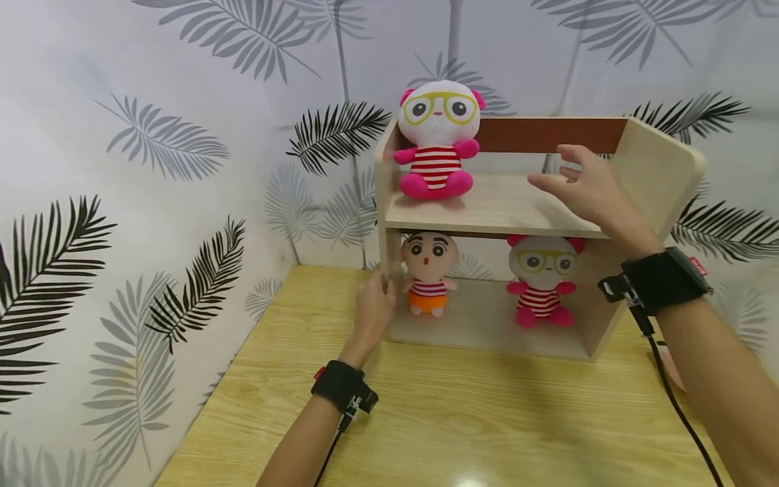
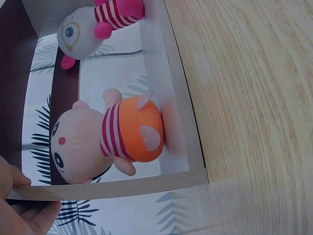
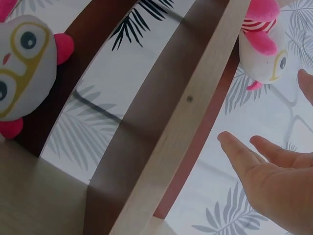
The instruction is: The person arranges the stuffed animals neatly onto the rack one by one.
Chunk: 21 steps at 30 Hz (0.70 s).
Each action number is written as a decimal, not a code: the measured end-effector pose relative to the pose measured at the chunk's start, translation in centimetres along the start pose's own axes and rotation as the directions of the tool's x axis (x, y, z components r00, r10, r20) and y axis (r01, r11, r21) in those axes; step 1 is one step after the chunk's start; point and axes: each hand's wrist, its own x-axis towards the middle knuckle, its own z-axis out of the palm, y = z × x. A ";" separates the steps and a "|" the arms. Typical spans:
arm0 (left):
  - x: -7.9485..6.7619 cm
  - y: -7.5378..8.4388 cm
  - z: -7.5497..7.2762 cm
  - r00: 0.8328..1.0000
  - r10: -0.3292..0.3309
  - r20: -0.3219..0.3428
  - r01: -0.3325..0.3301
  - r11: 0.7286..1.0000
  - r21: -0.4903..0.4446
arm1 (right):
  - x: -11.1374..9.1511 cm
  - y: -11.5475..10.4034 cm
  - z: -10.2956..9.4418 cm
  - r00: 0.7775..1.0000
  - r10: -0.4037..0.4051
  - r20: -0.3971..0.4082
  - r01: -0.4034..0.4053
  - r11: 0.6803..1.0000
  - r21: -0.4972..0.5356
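Observation:
A two-tier wooden shelf (image 1: 487,215) stands on the table. My left hand (image 1: 372,306) grips its left side panel, thumb inside and fingers outside in the left wrist view. Beside that hand, in the lower compartment, a boy plush doll (image 1: 427,270) in orange shorts sits upright. A panda plush (image 1: 541,281) with yellow glasses sits at the right of the same compartment. Another panda plush (image 1: 437,142) sits at the left end of the upper tier. My right hand (image 1: 587,186) hovers over the upper tier's right part, fingers extended and apart, holding nothing.
The wood-grain table (image 1: 426,412) runs in front of the shelf and to its left. Leaf-patterned covering (image 1: 182,122) lines the wall behind and at left. On the table at right, a pinkish thing (image 1: 669,365) is partly hidden behind my right forearm.

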 end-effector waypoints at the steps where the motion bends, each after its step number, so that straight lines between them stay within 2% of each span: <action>1: 0.0 0.0 0.0 1.000 -0.001 0.003 0.001 1.000 -0.005 | -0.2 0.3 -0.2 1.000 0.003 -0.002 -0.003 1.000 0.004; 10: -0.1 0.1 0.7 0.998 -0.045 0.044 0.046 0.999 -0.016 | -2.0 1.6 -2.6 0.999 0.036 -0.010 -0.035 0.998 0.048; 15: -0.1 0.0 0.6 0.999 -0.026 0.028 0.025 1.000 0.011 | -2.6 1.8 -3.8 0.999 0.043 -0.017 -0.042 0.998 0.041; 21: -0.1 -0.1 0.5 0.999 -0.036 0.008 0.036 0.999 0.008 | -3.2 1.9 -4.8 0.999 0.040 -0.023 -0.040 0.999 0.011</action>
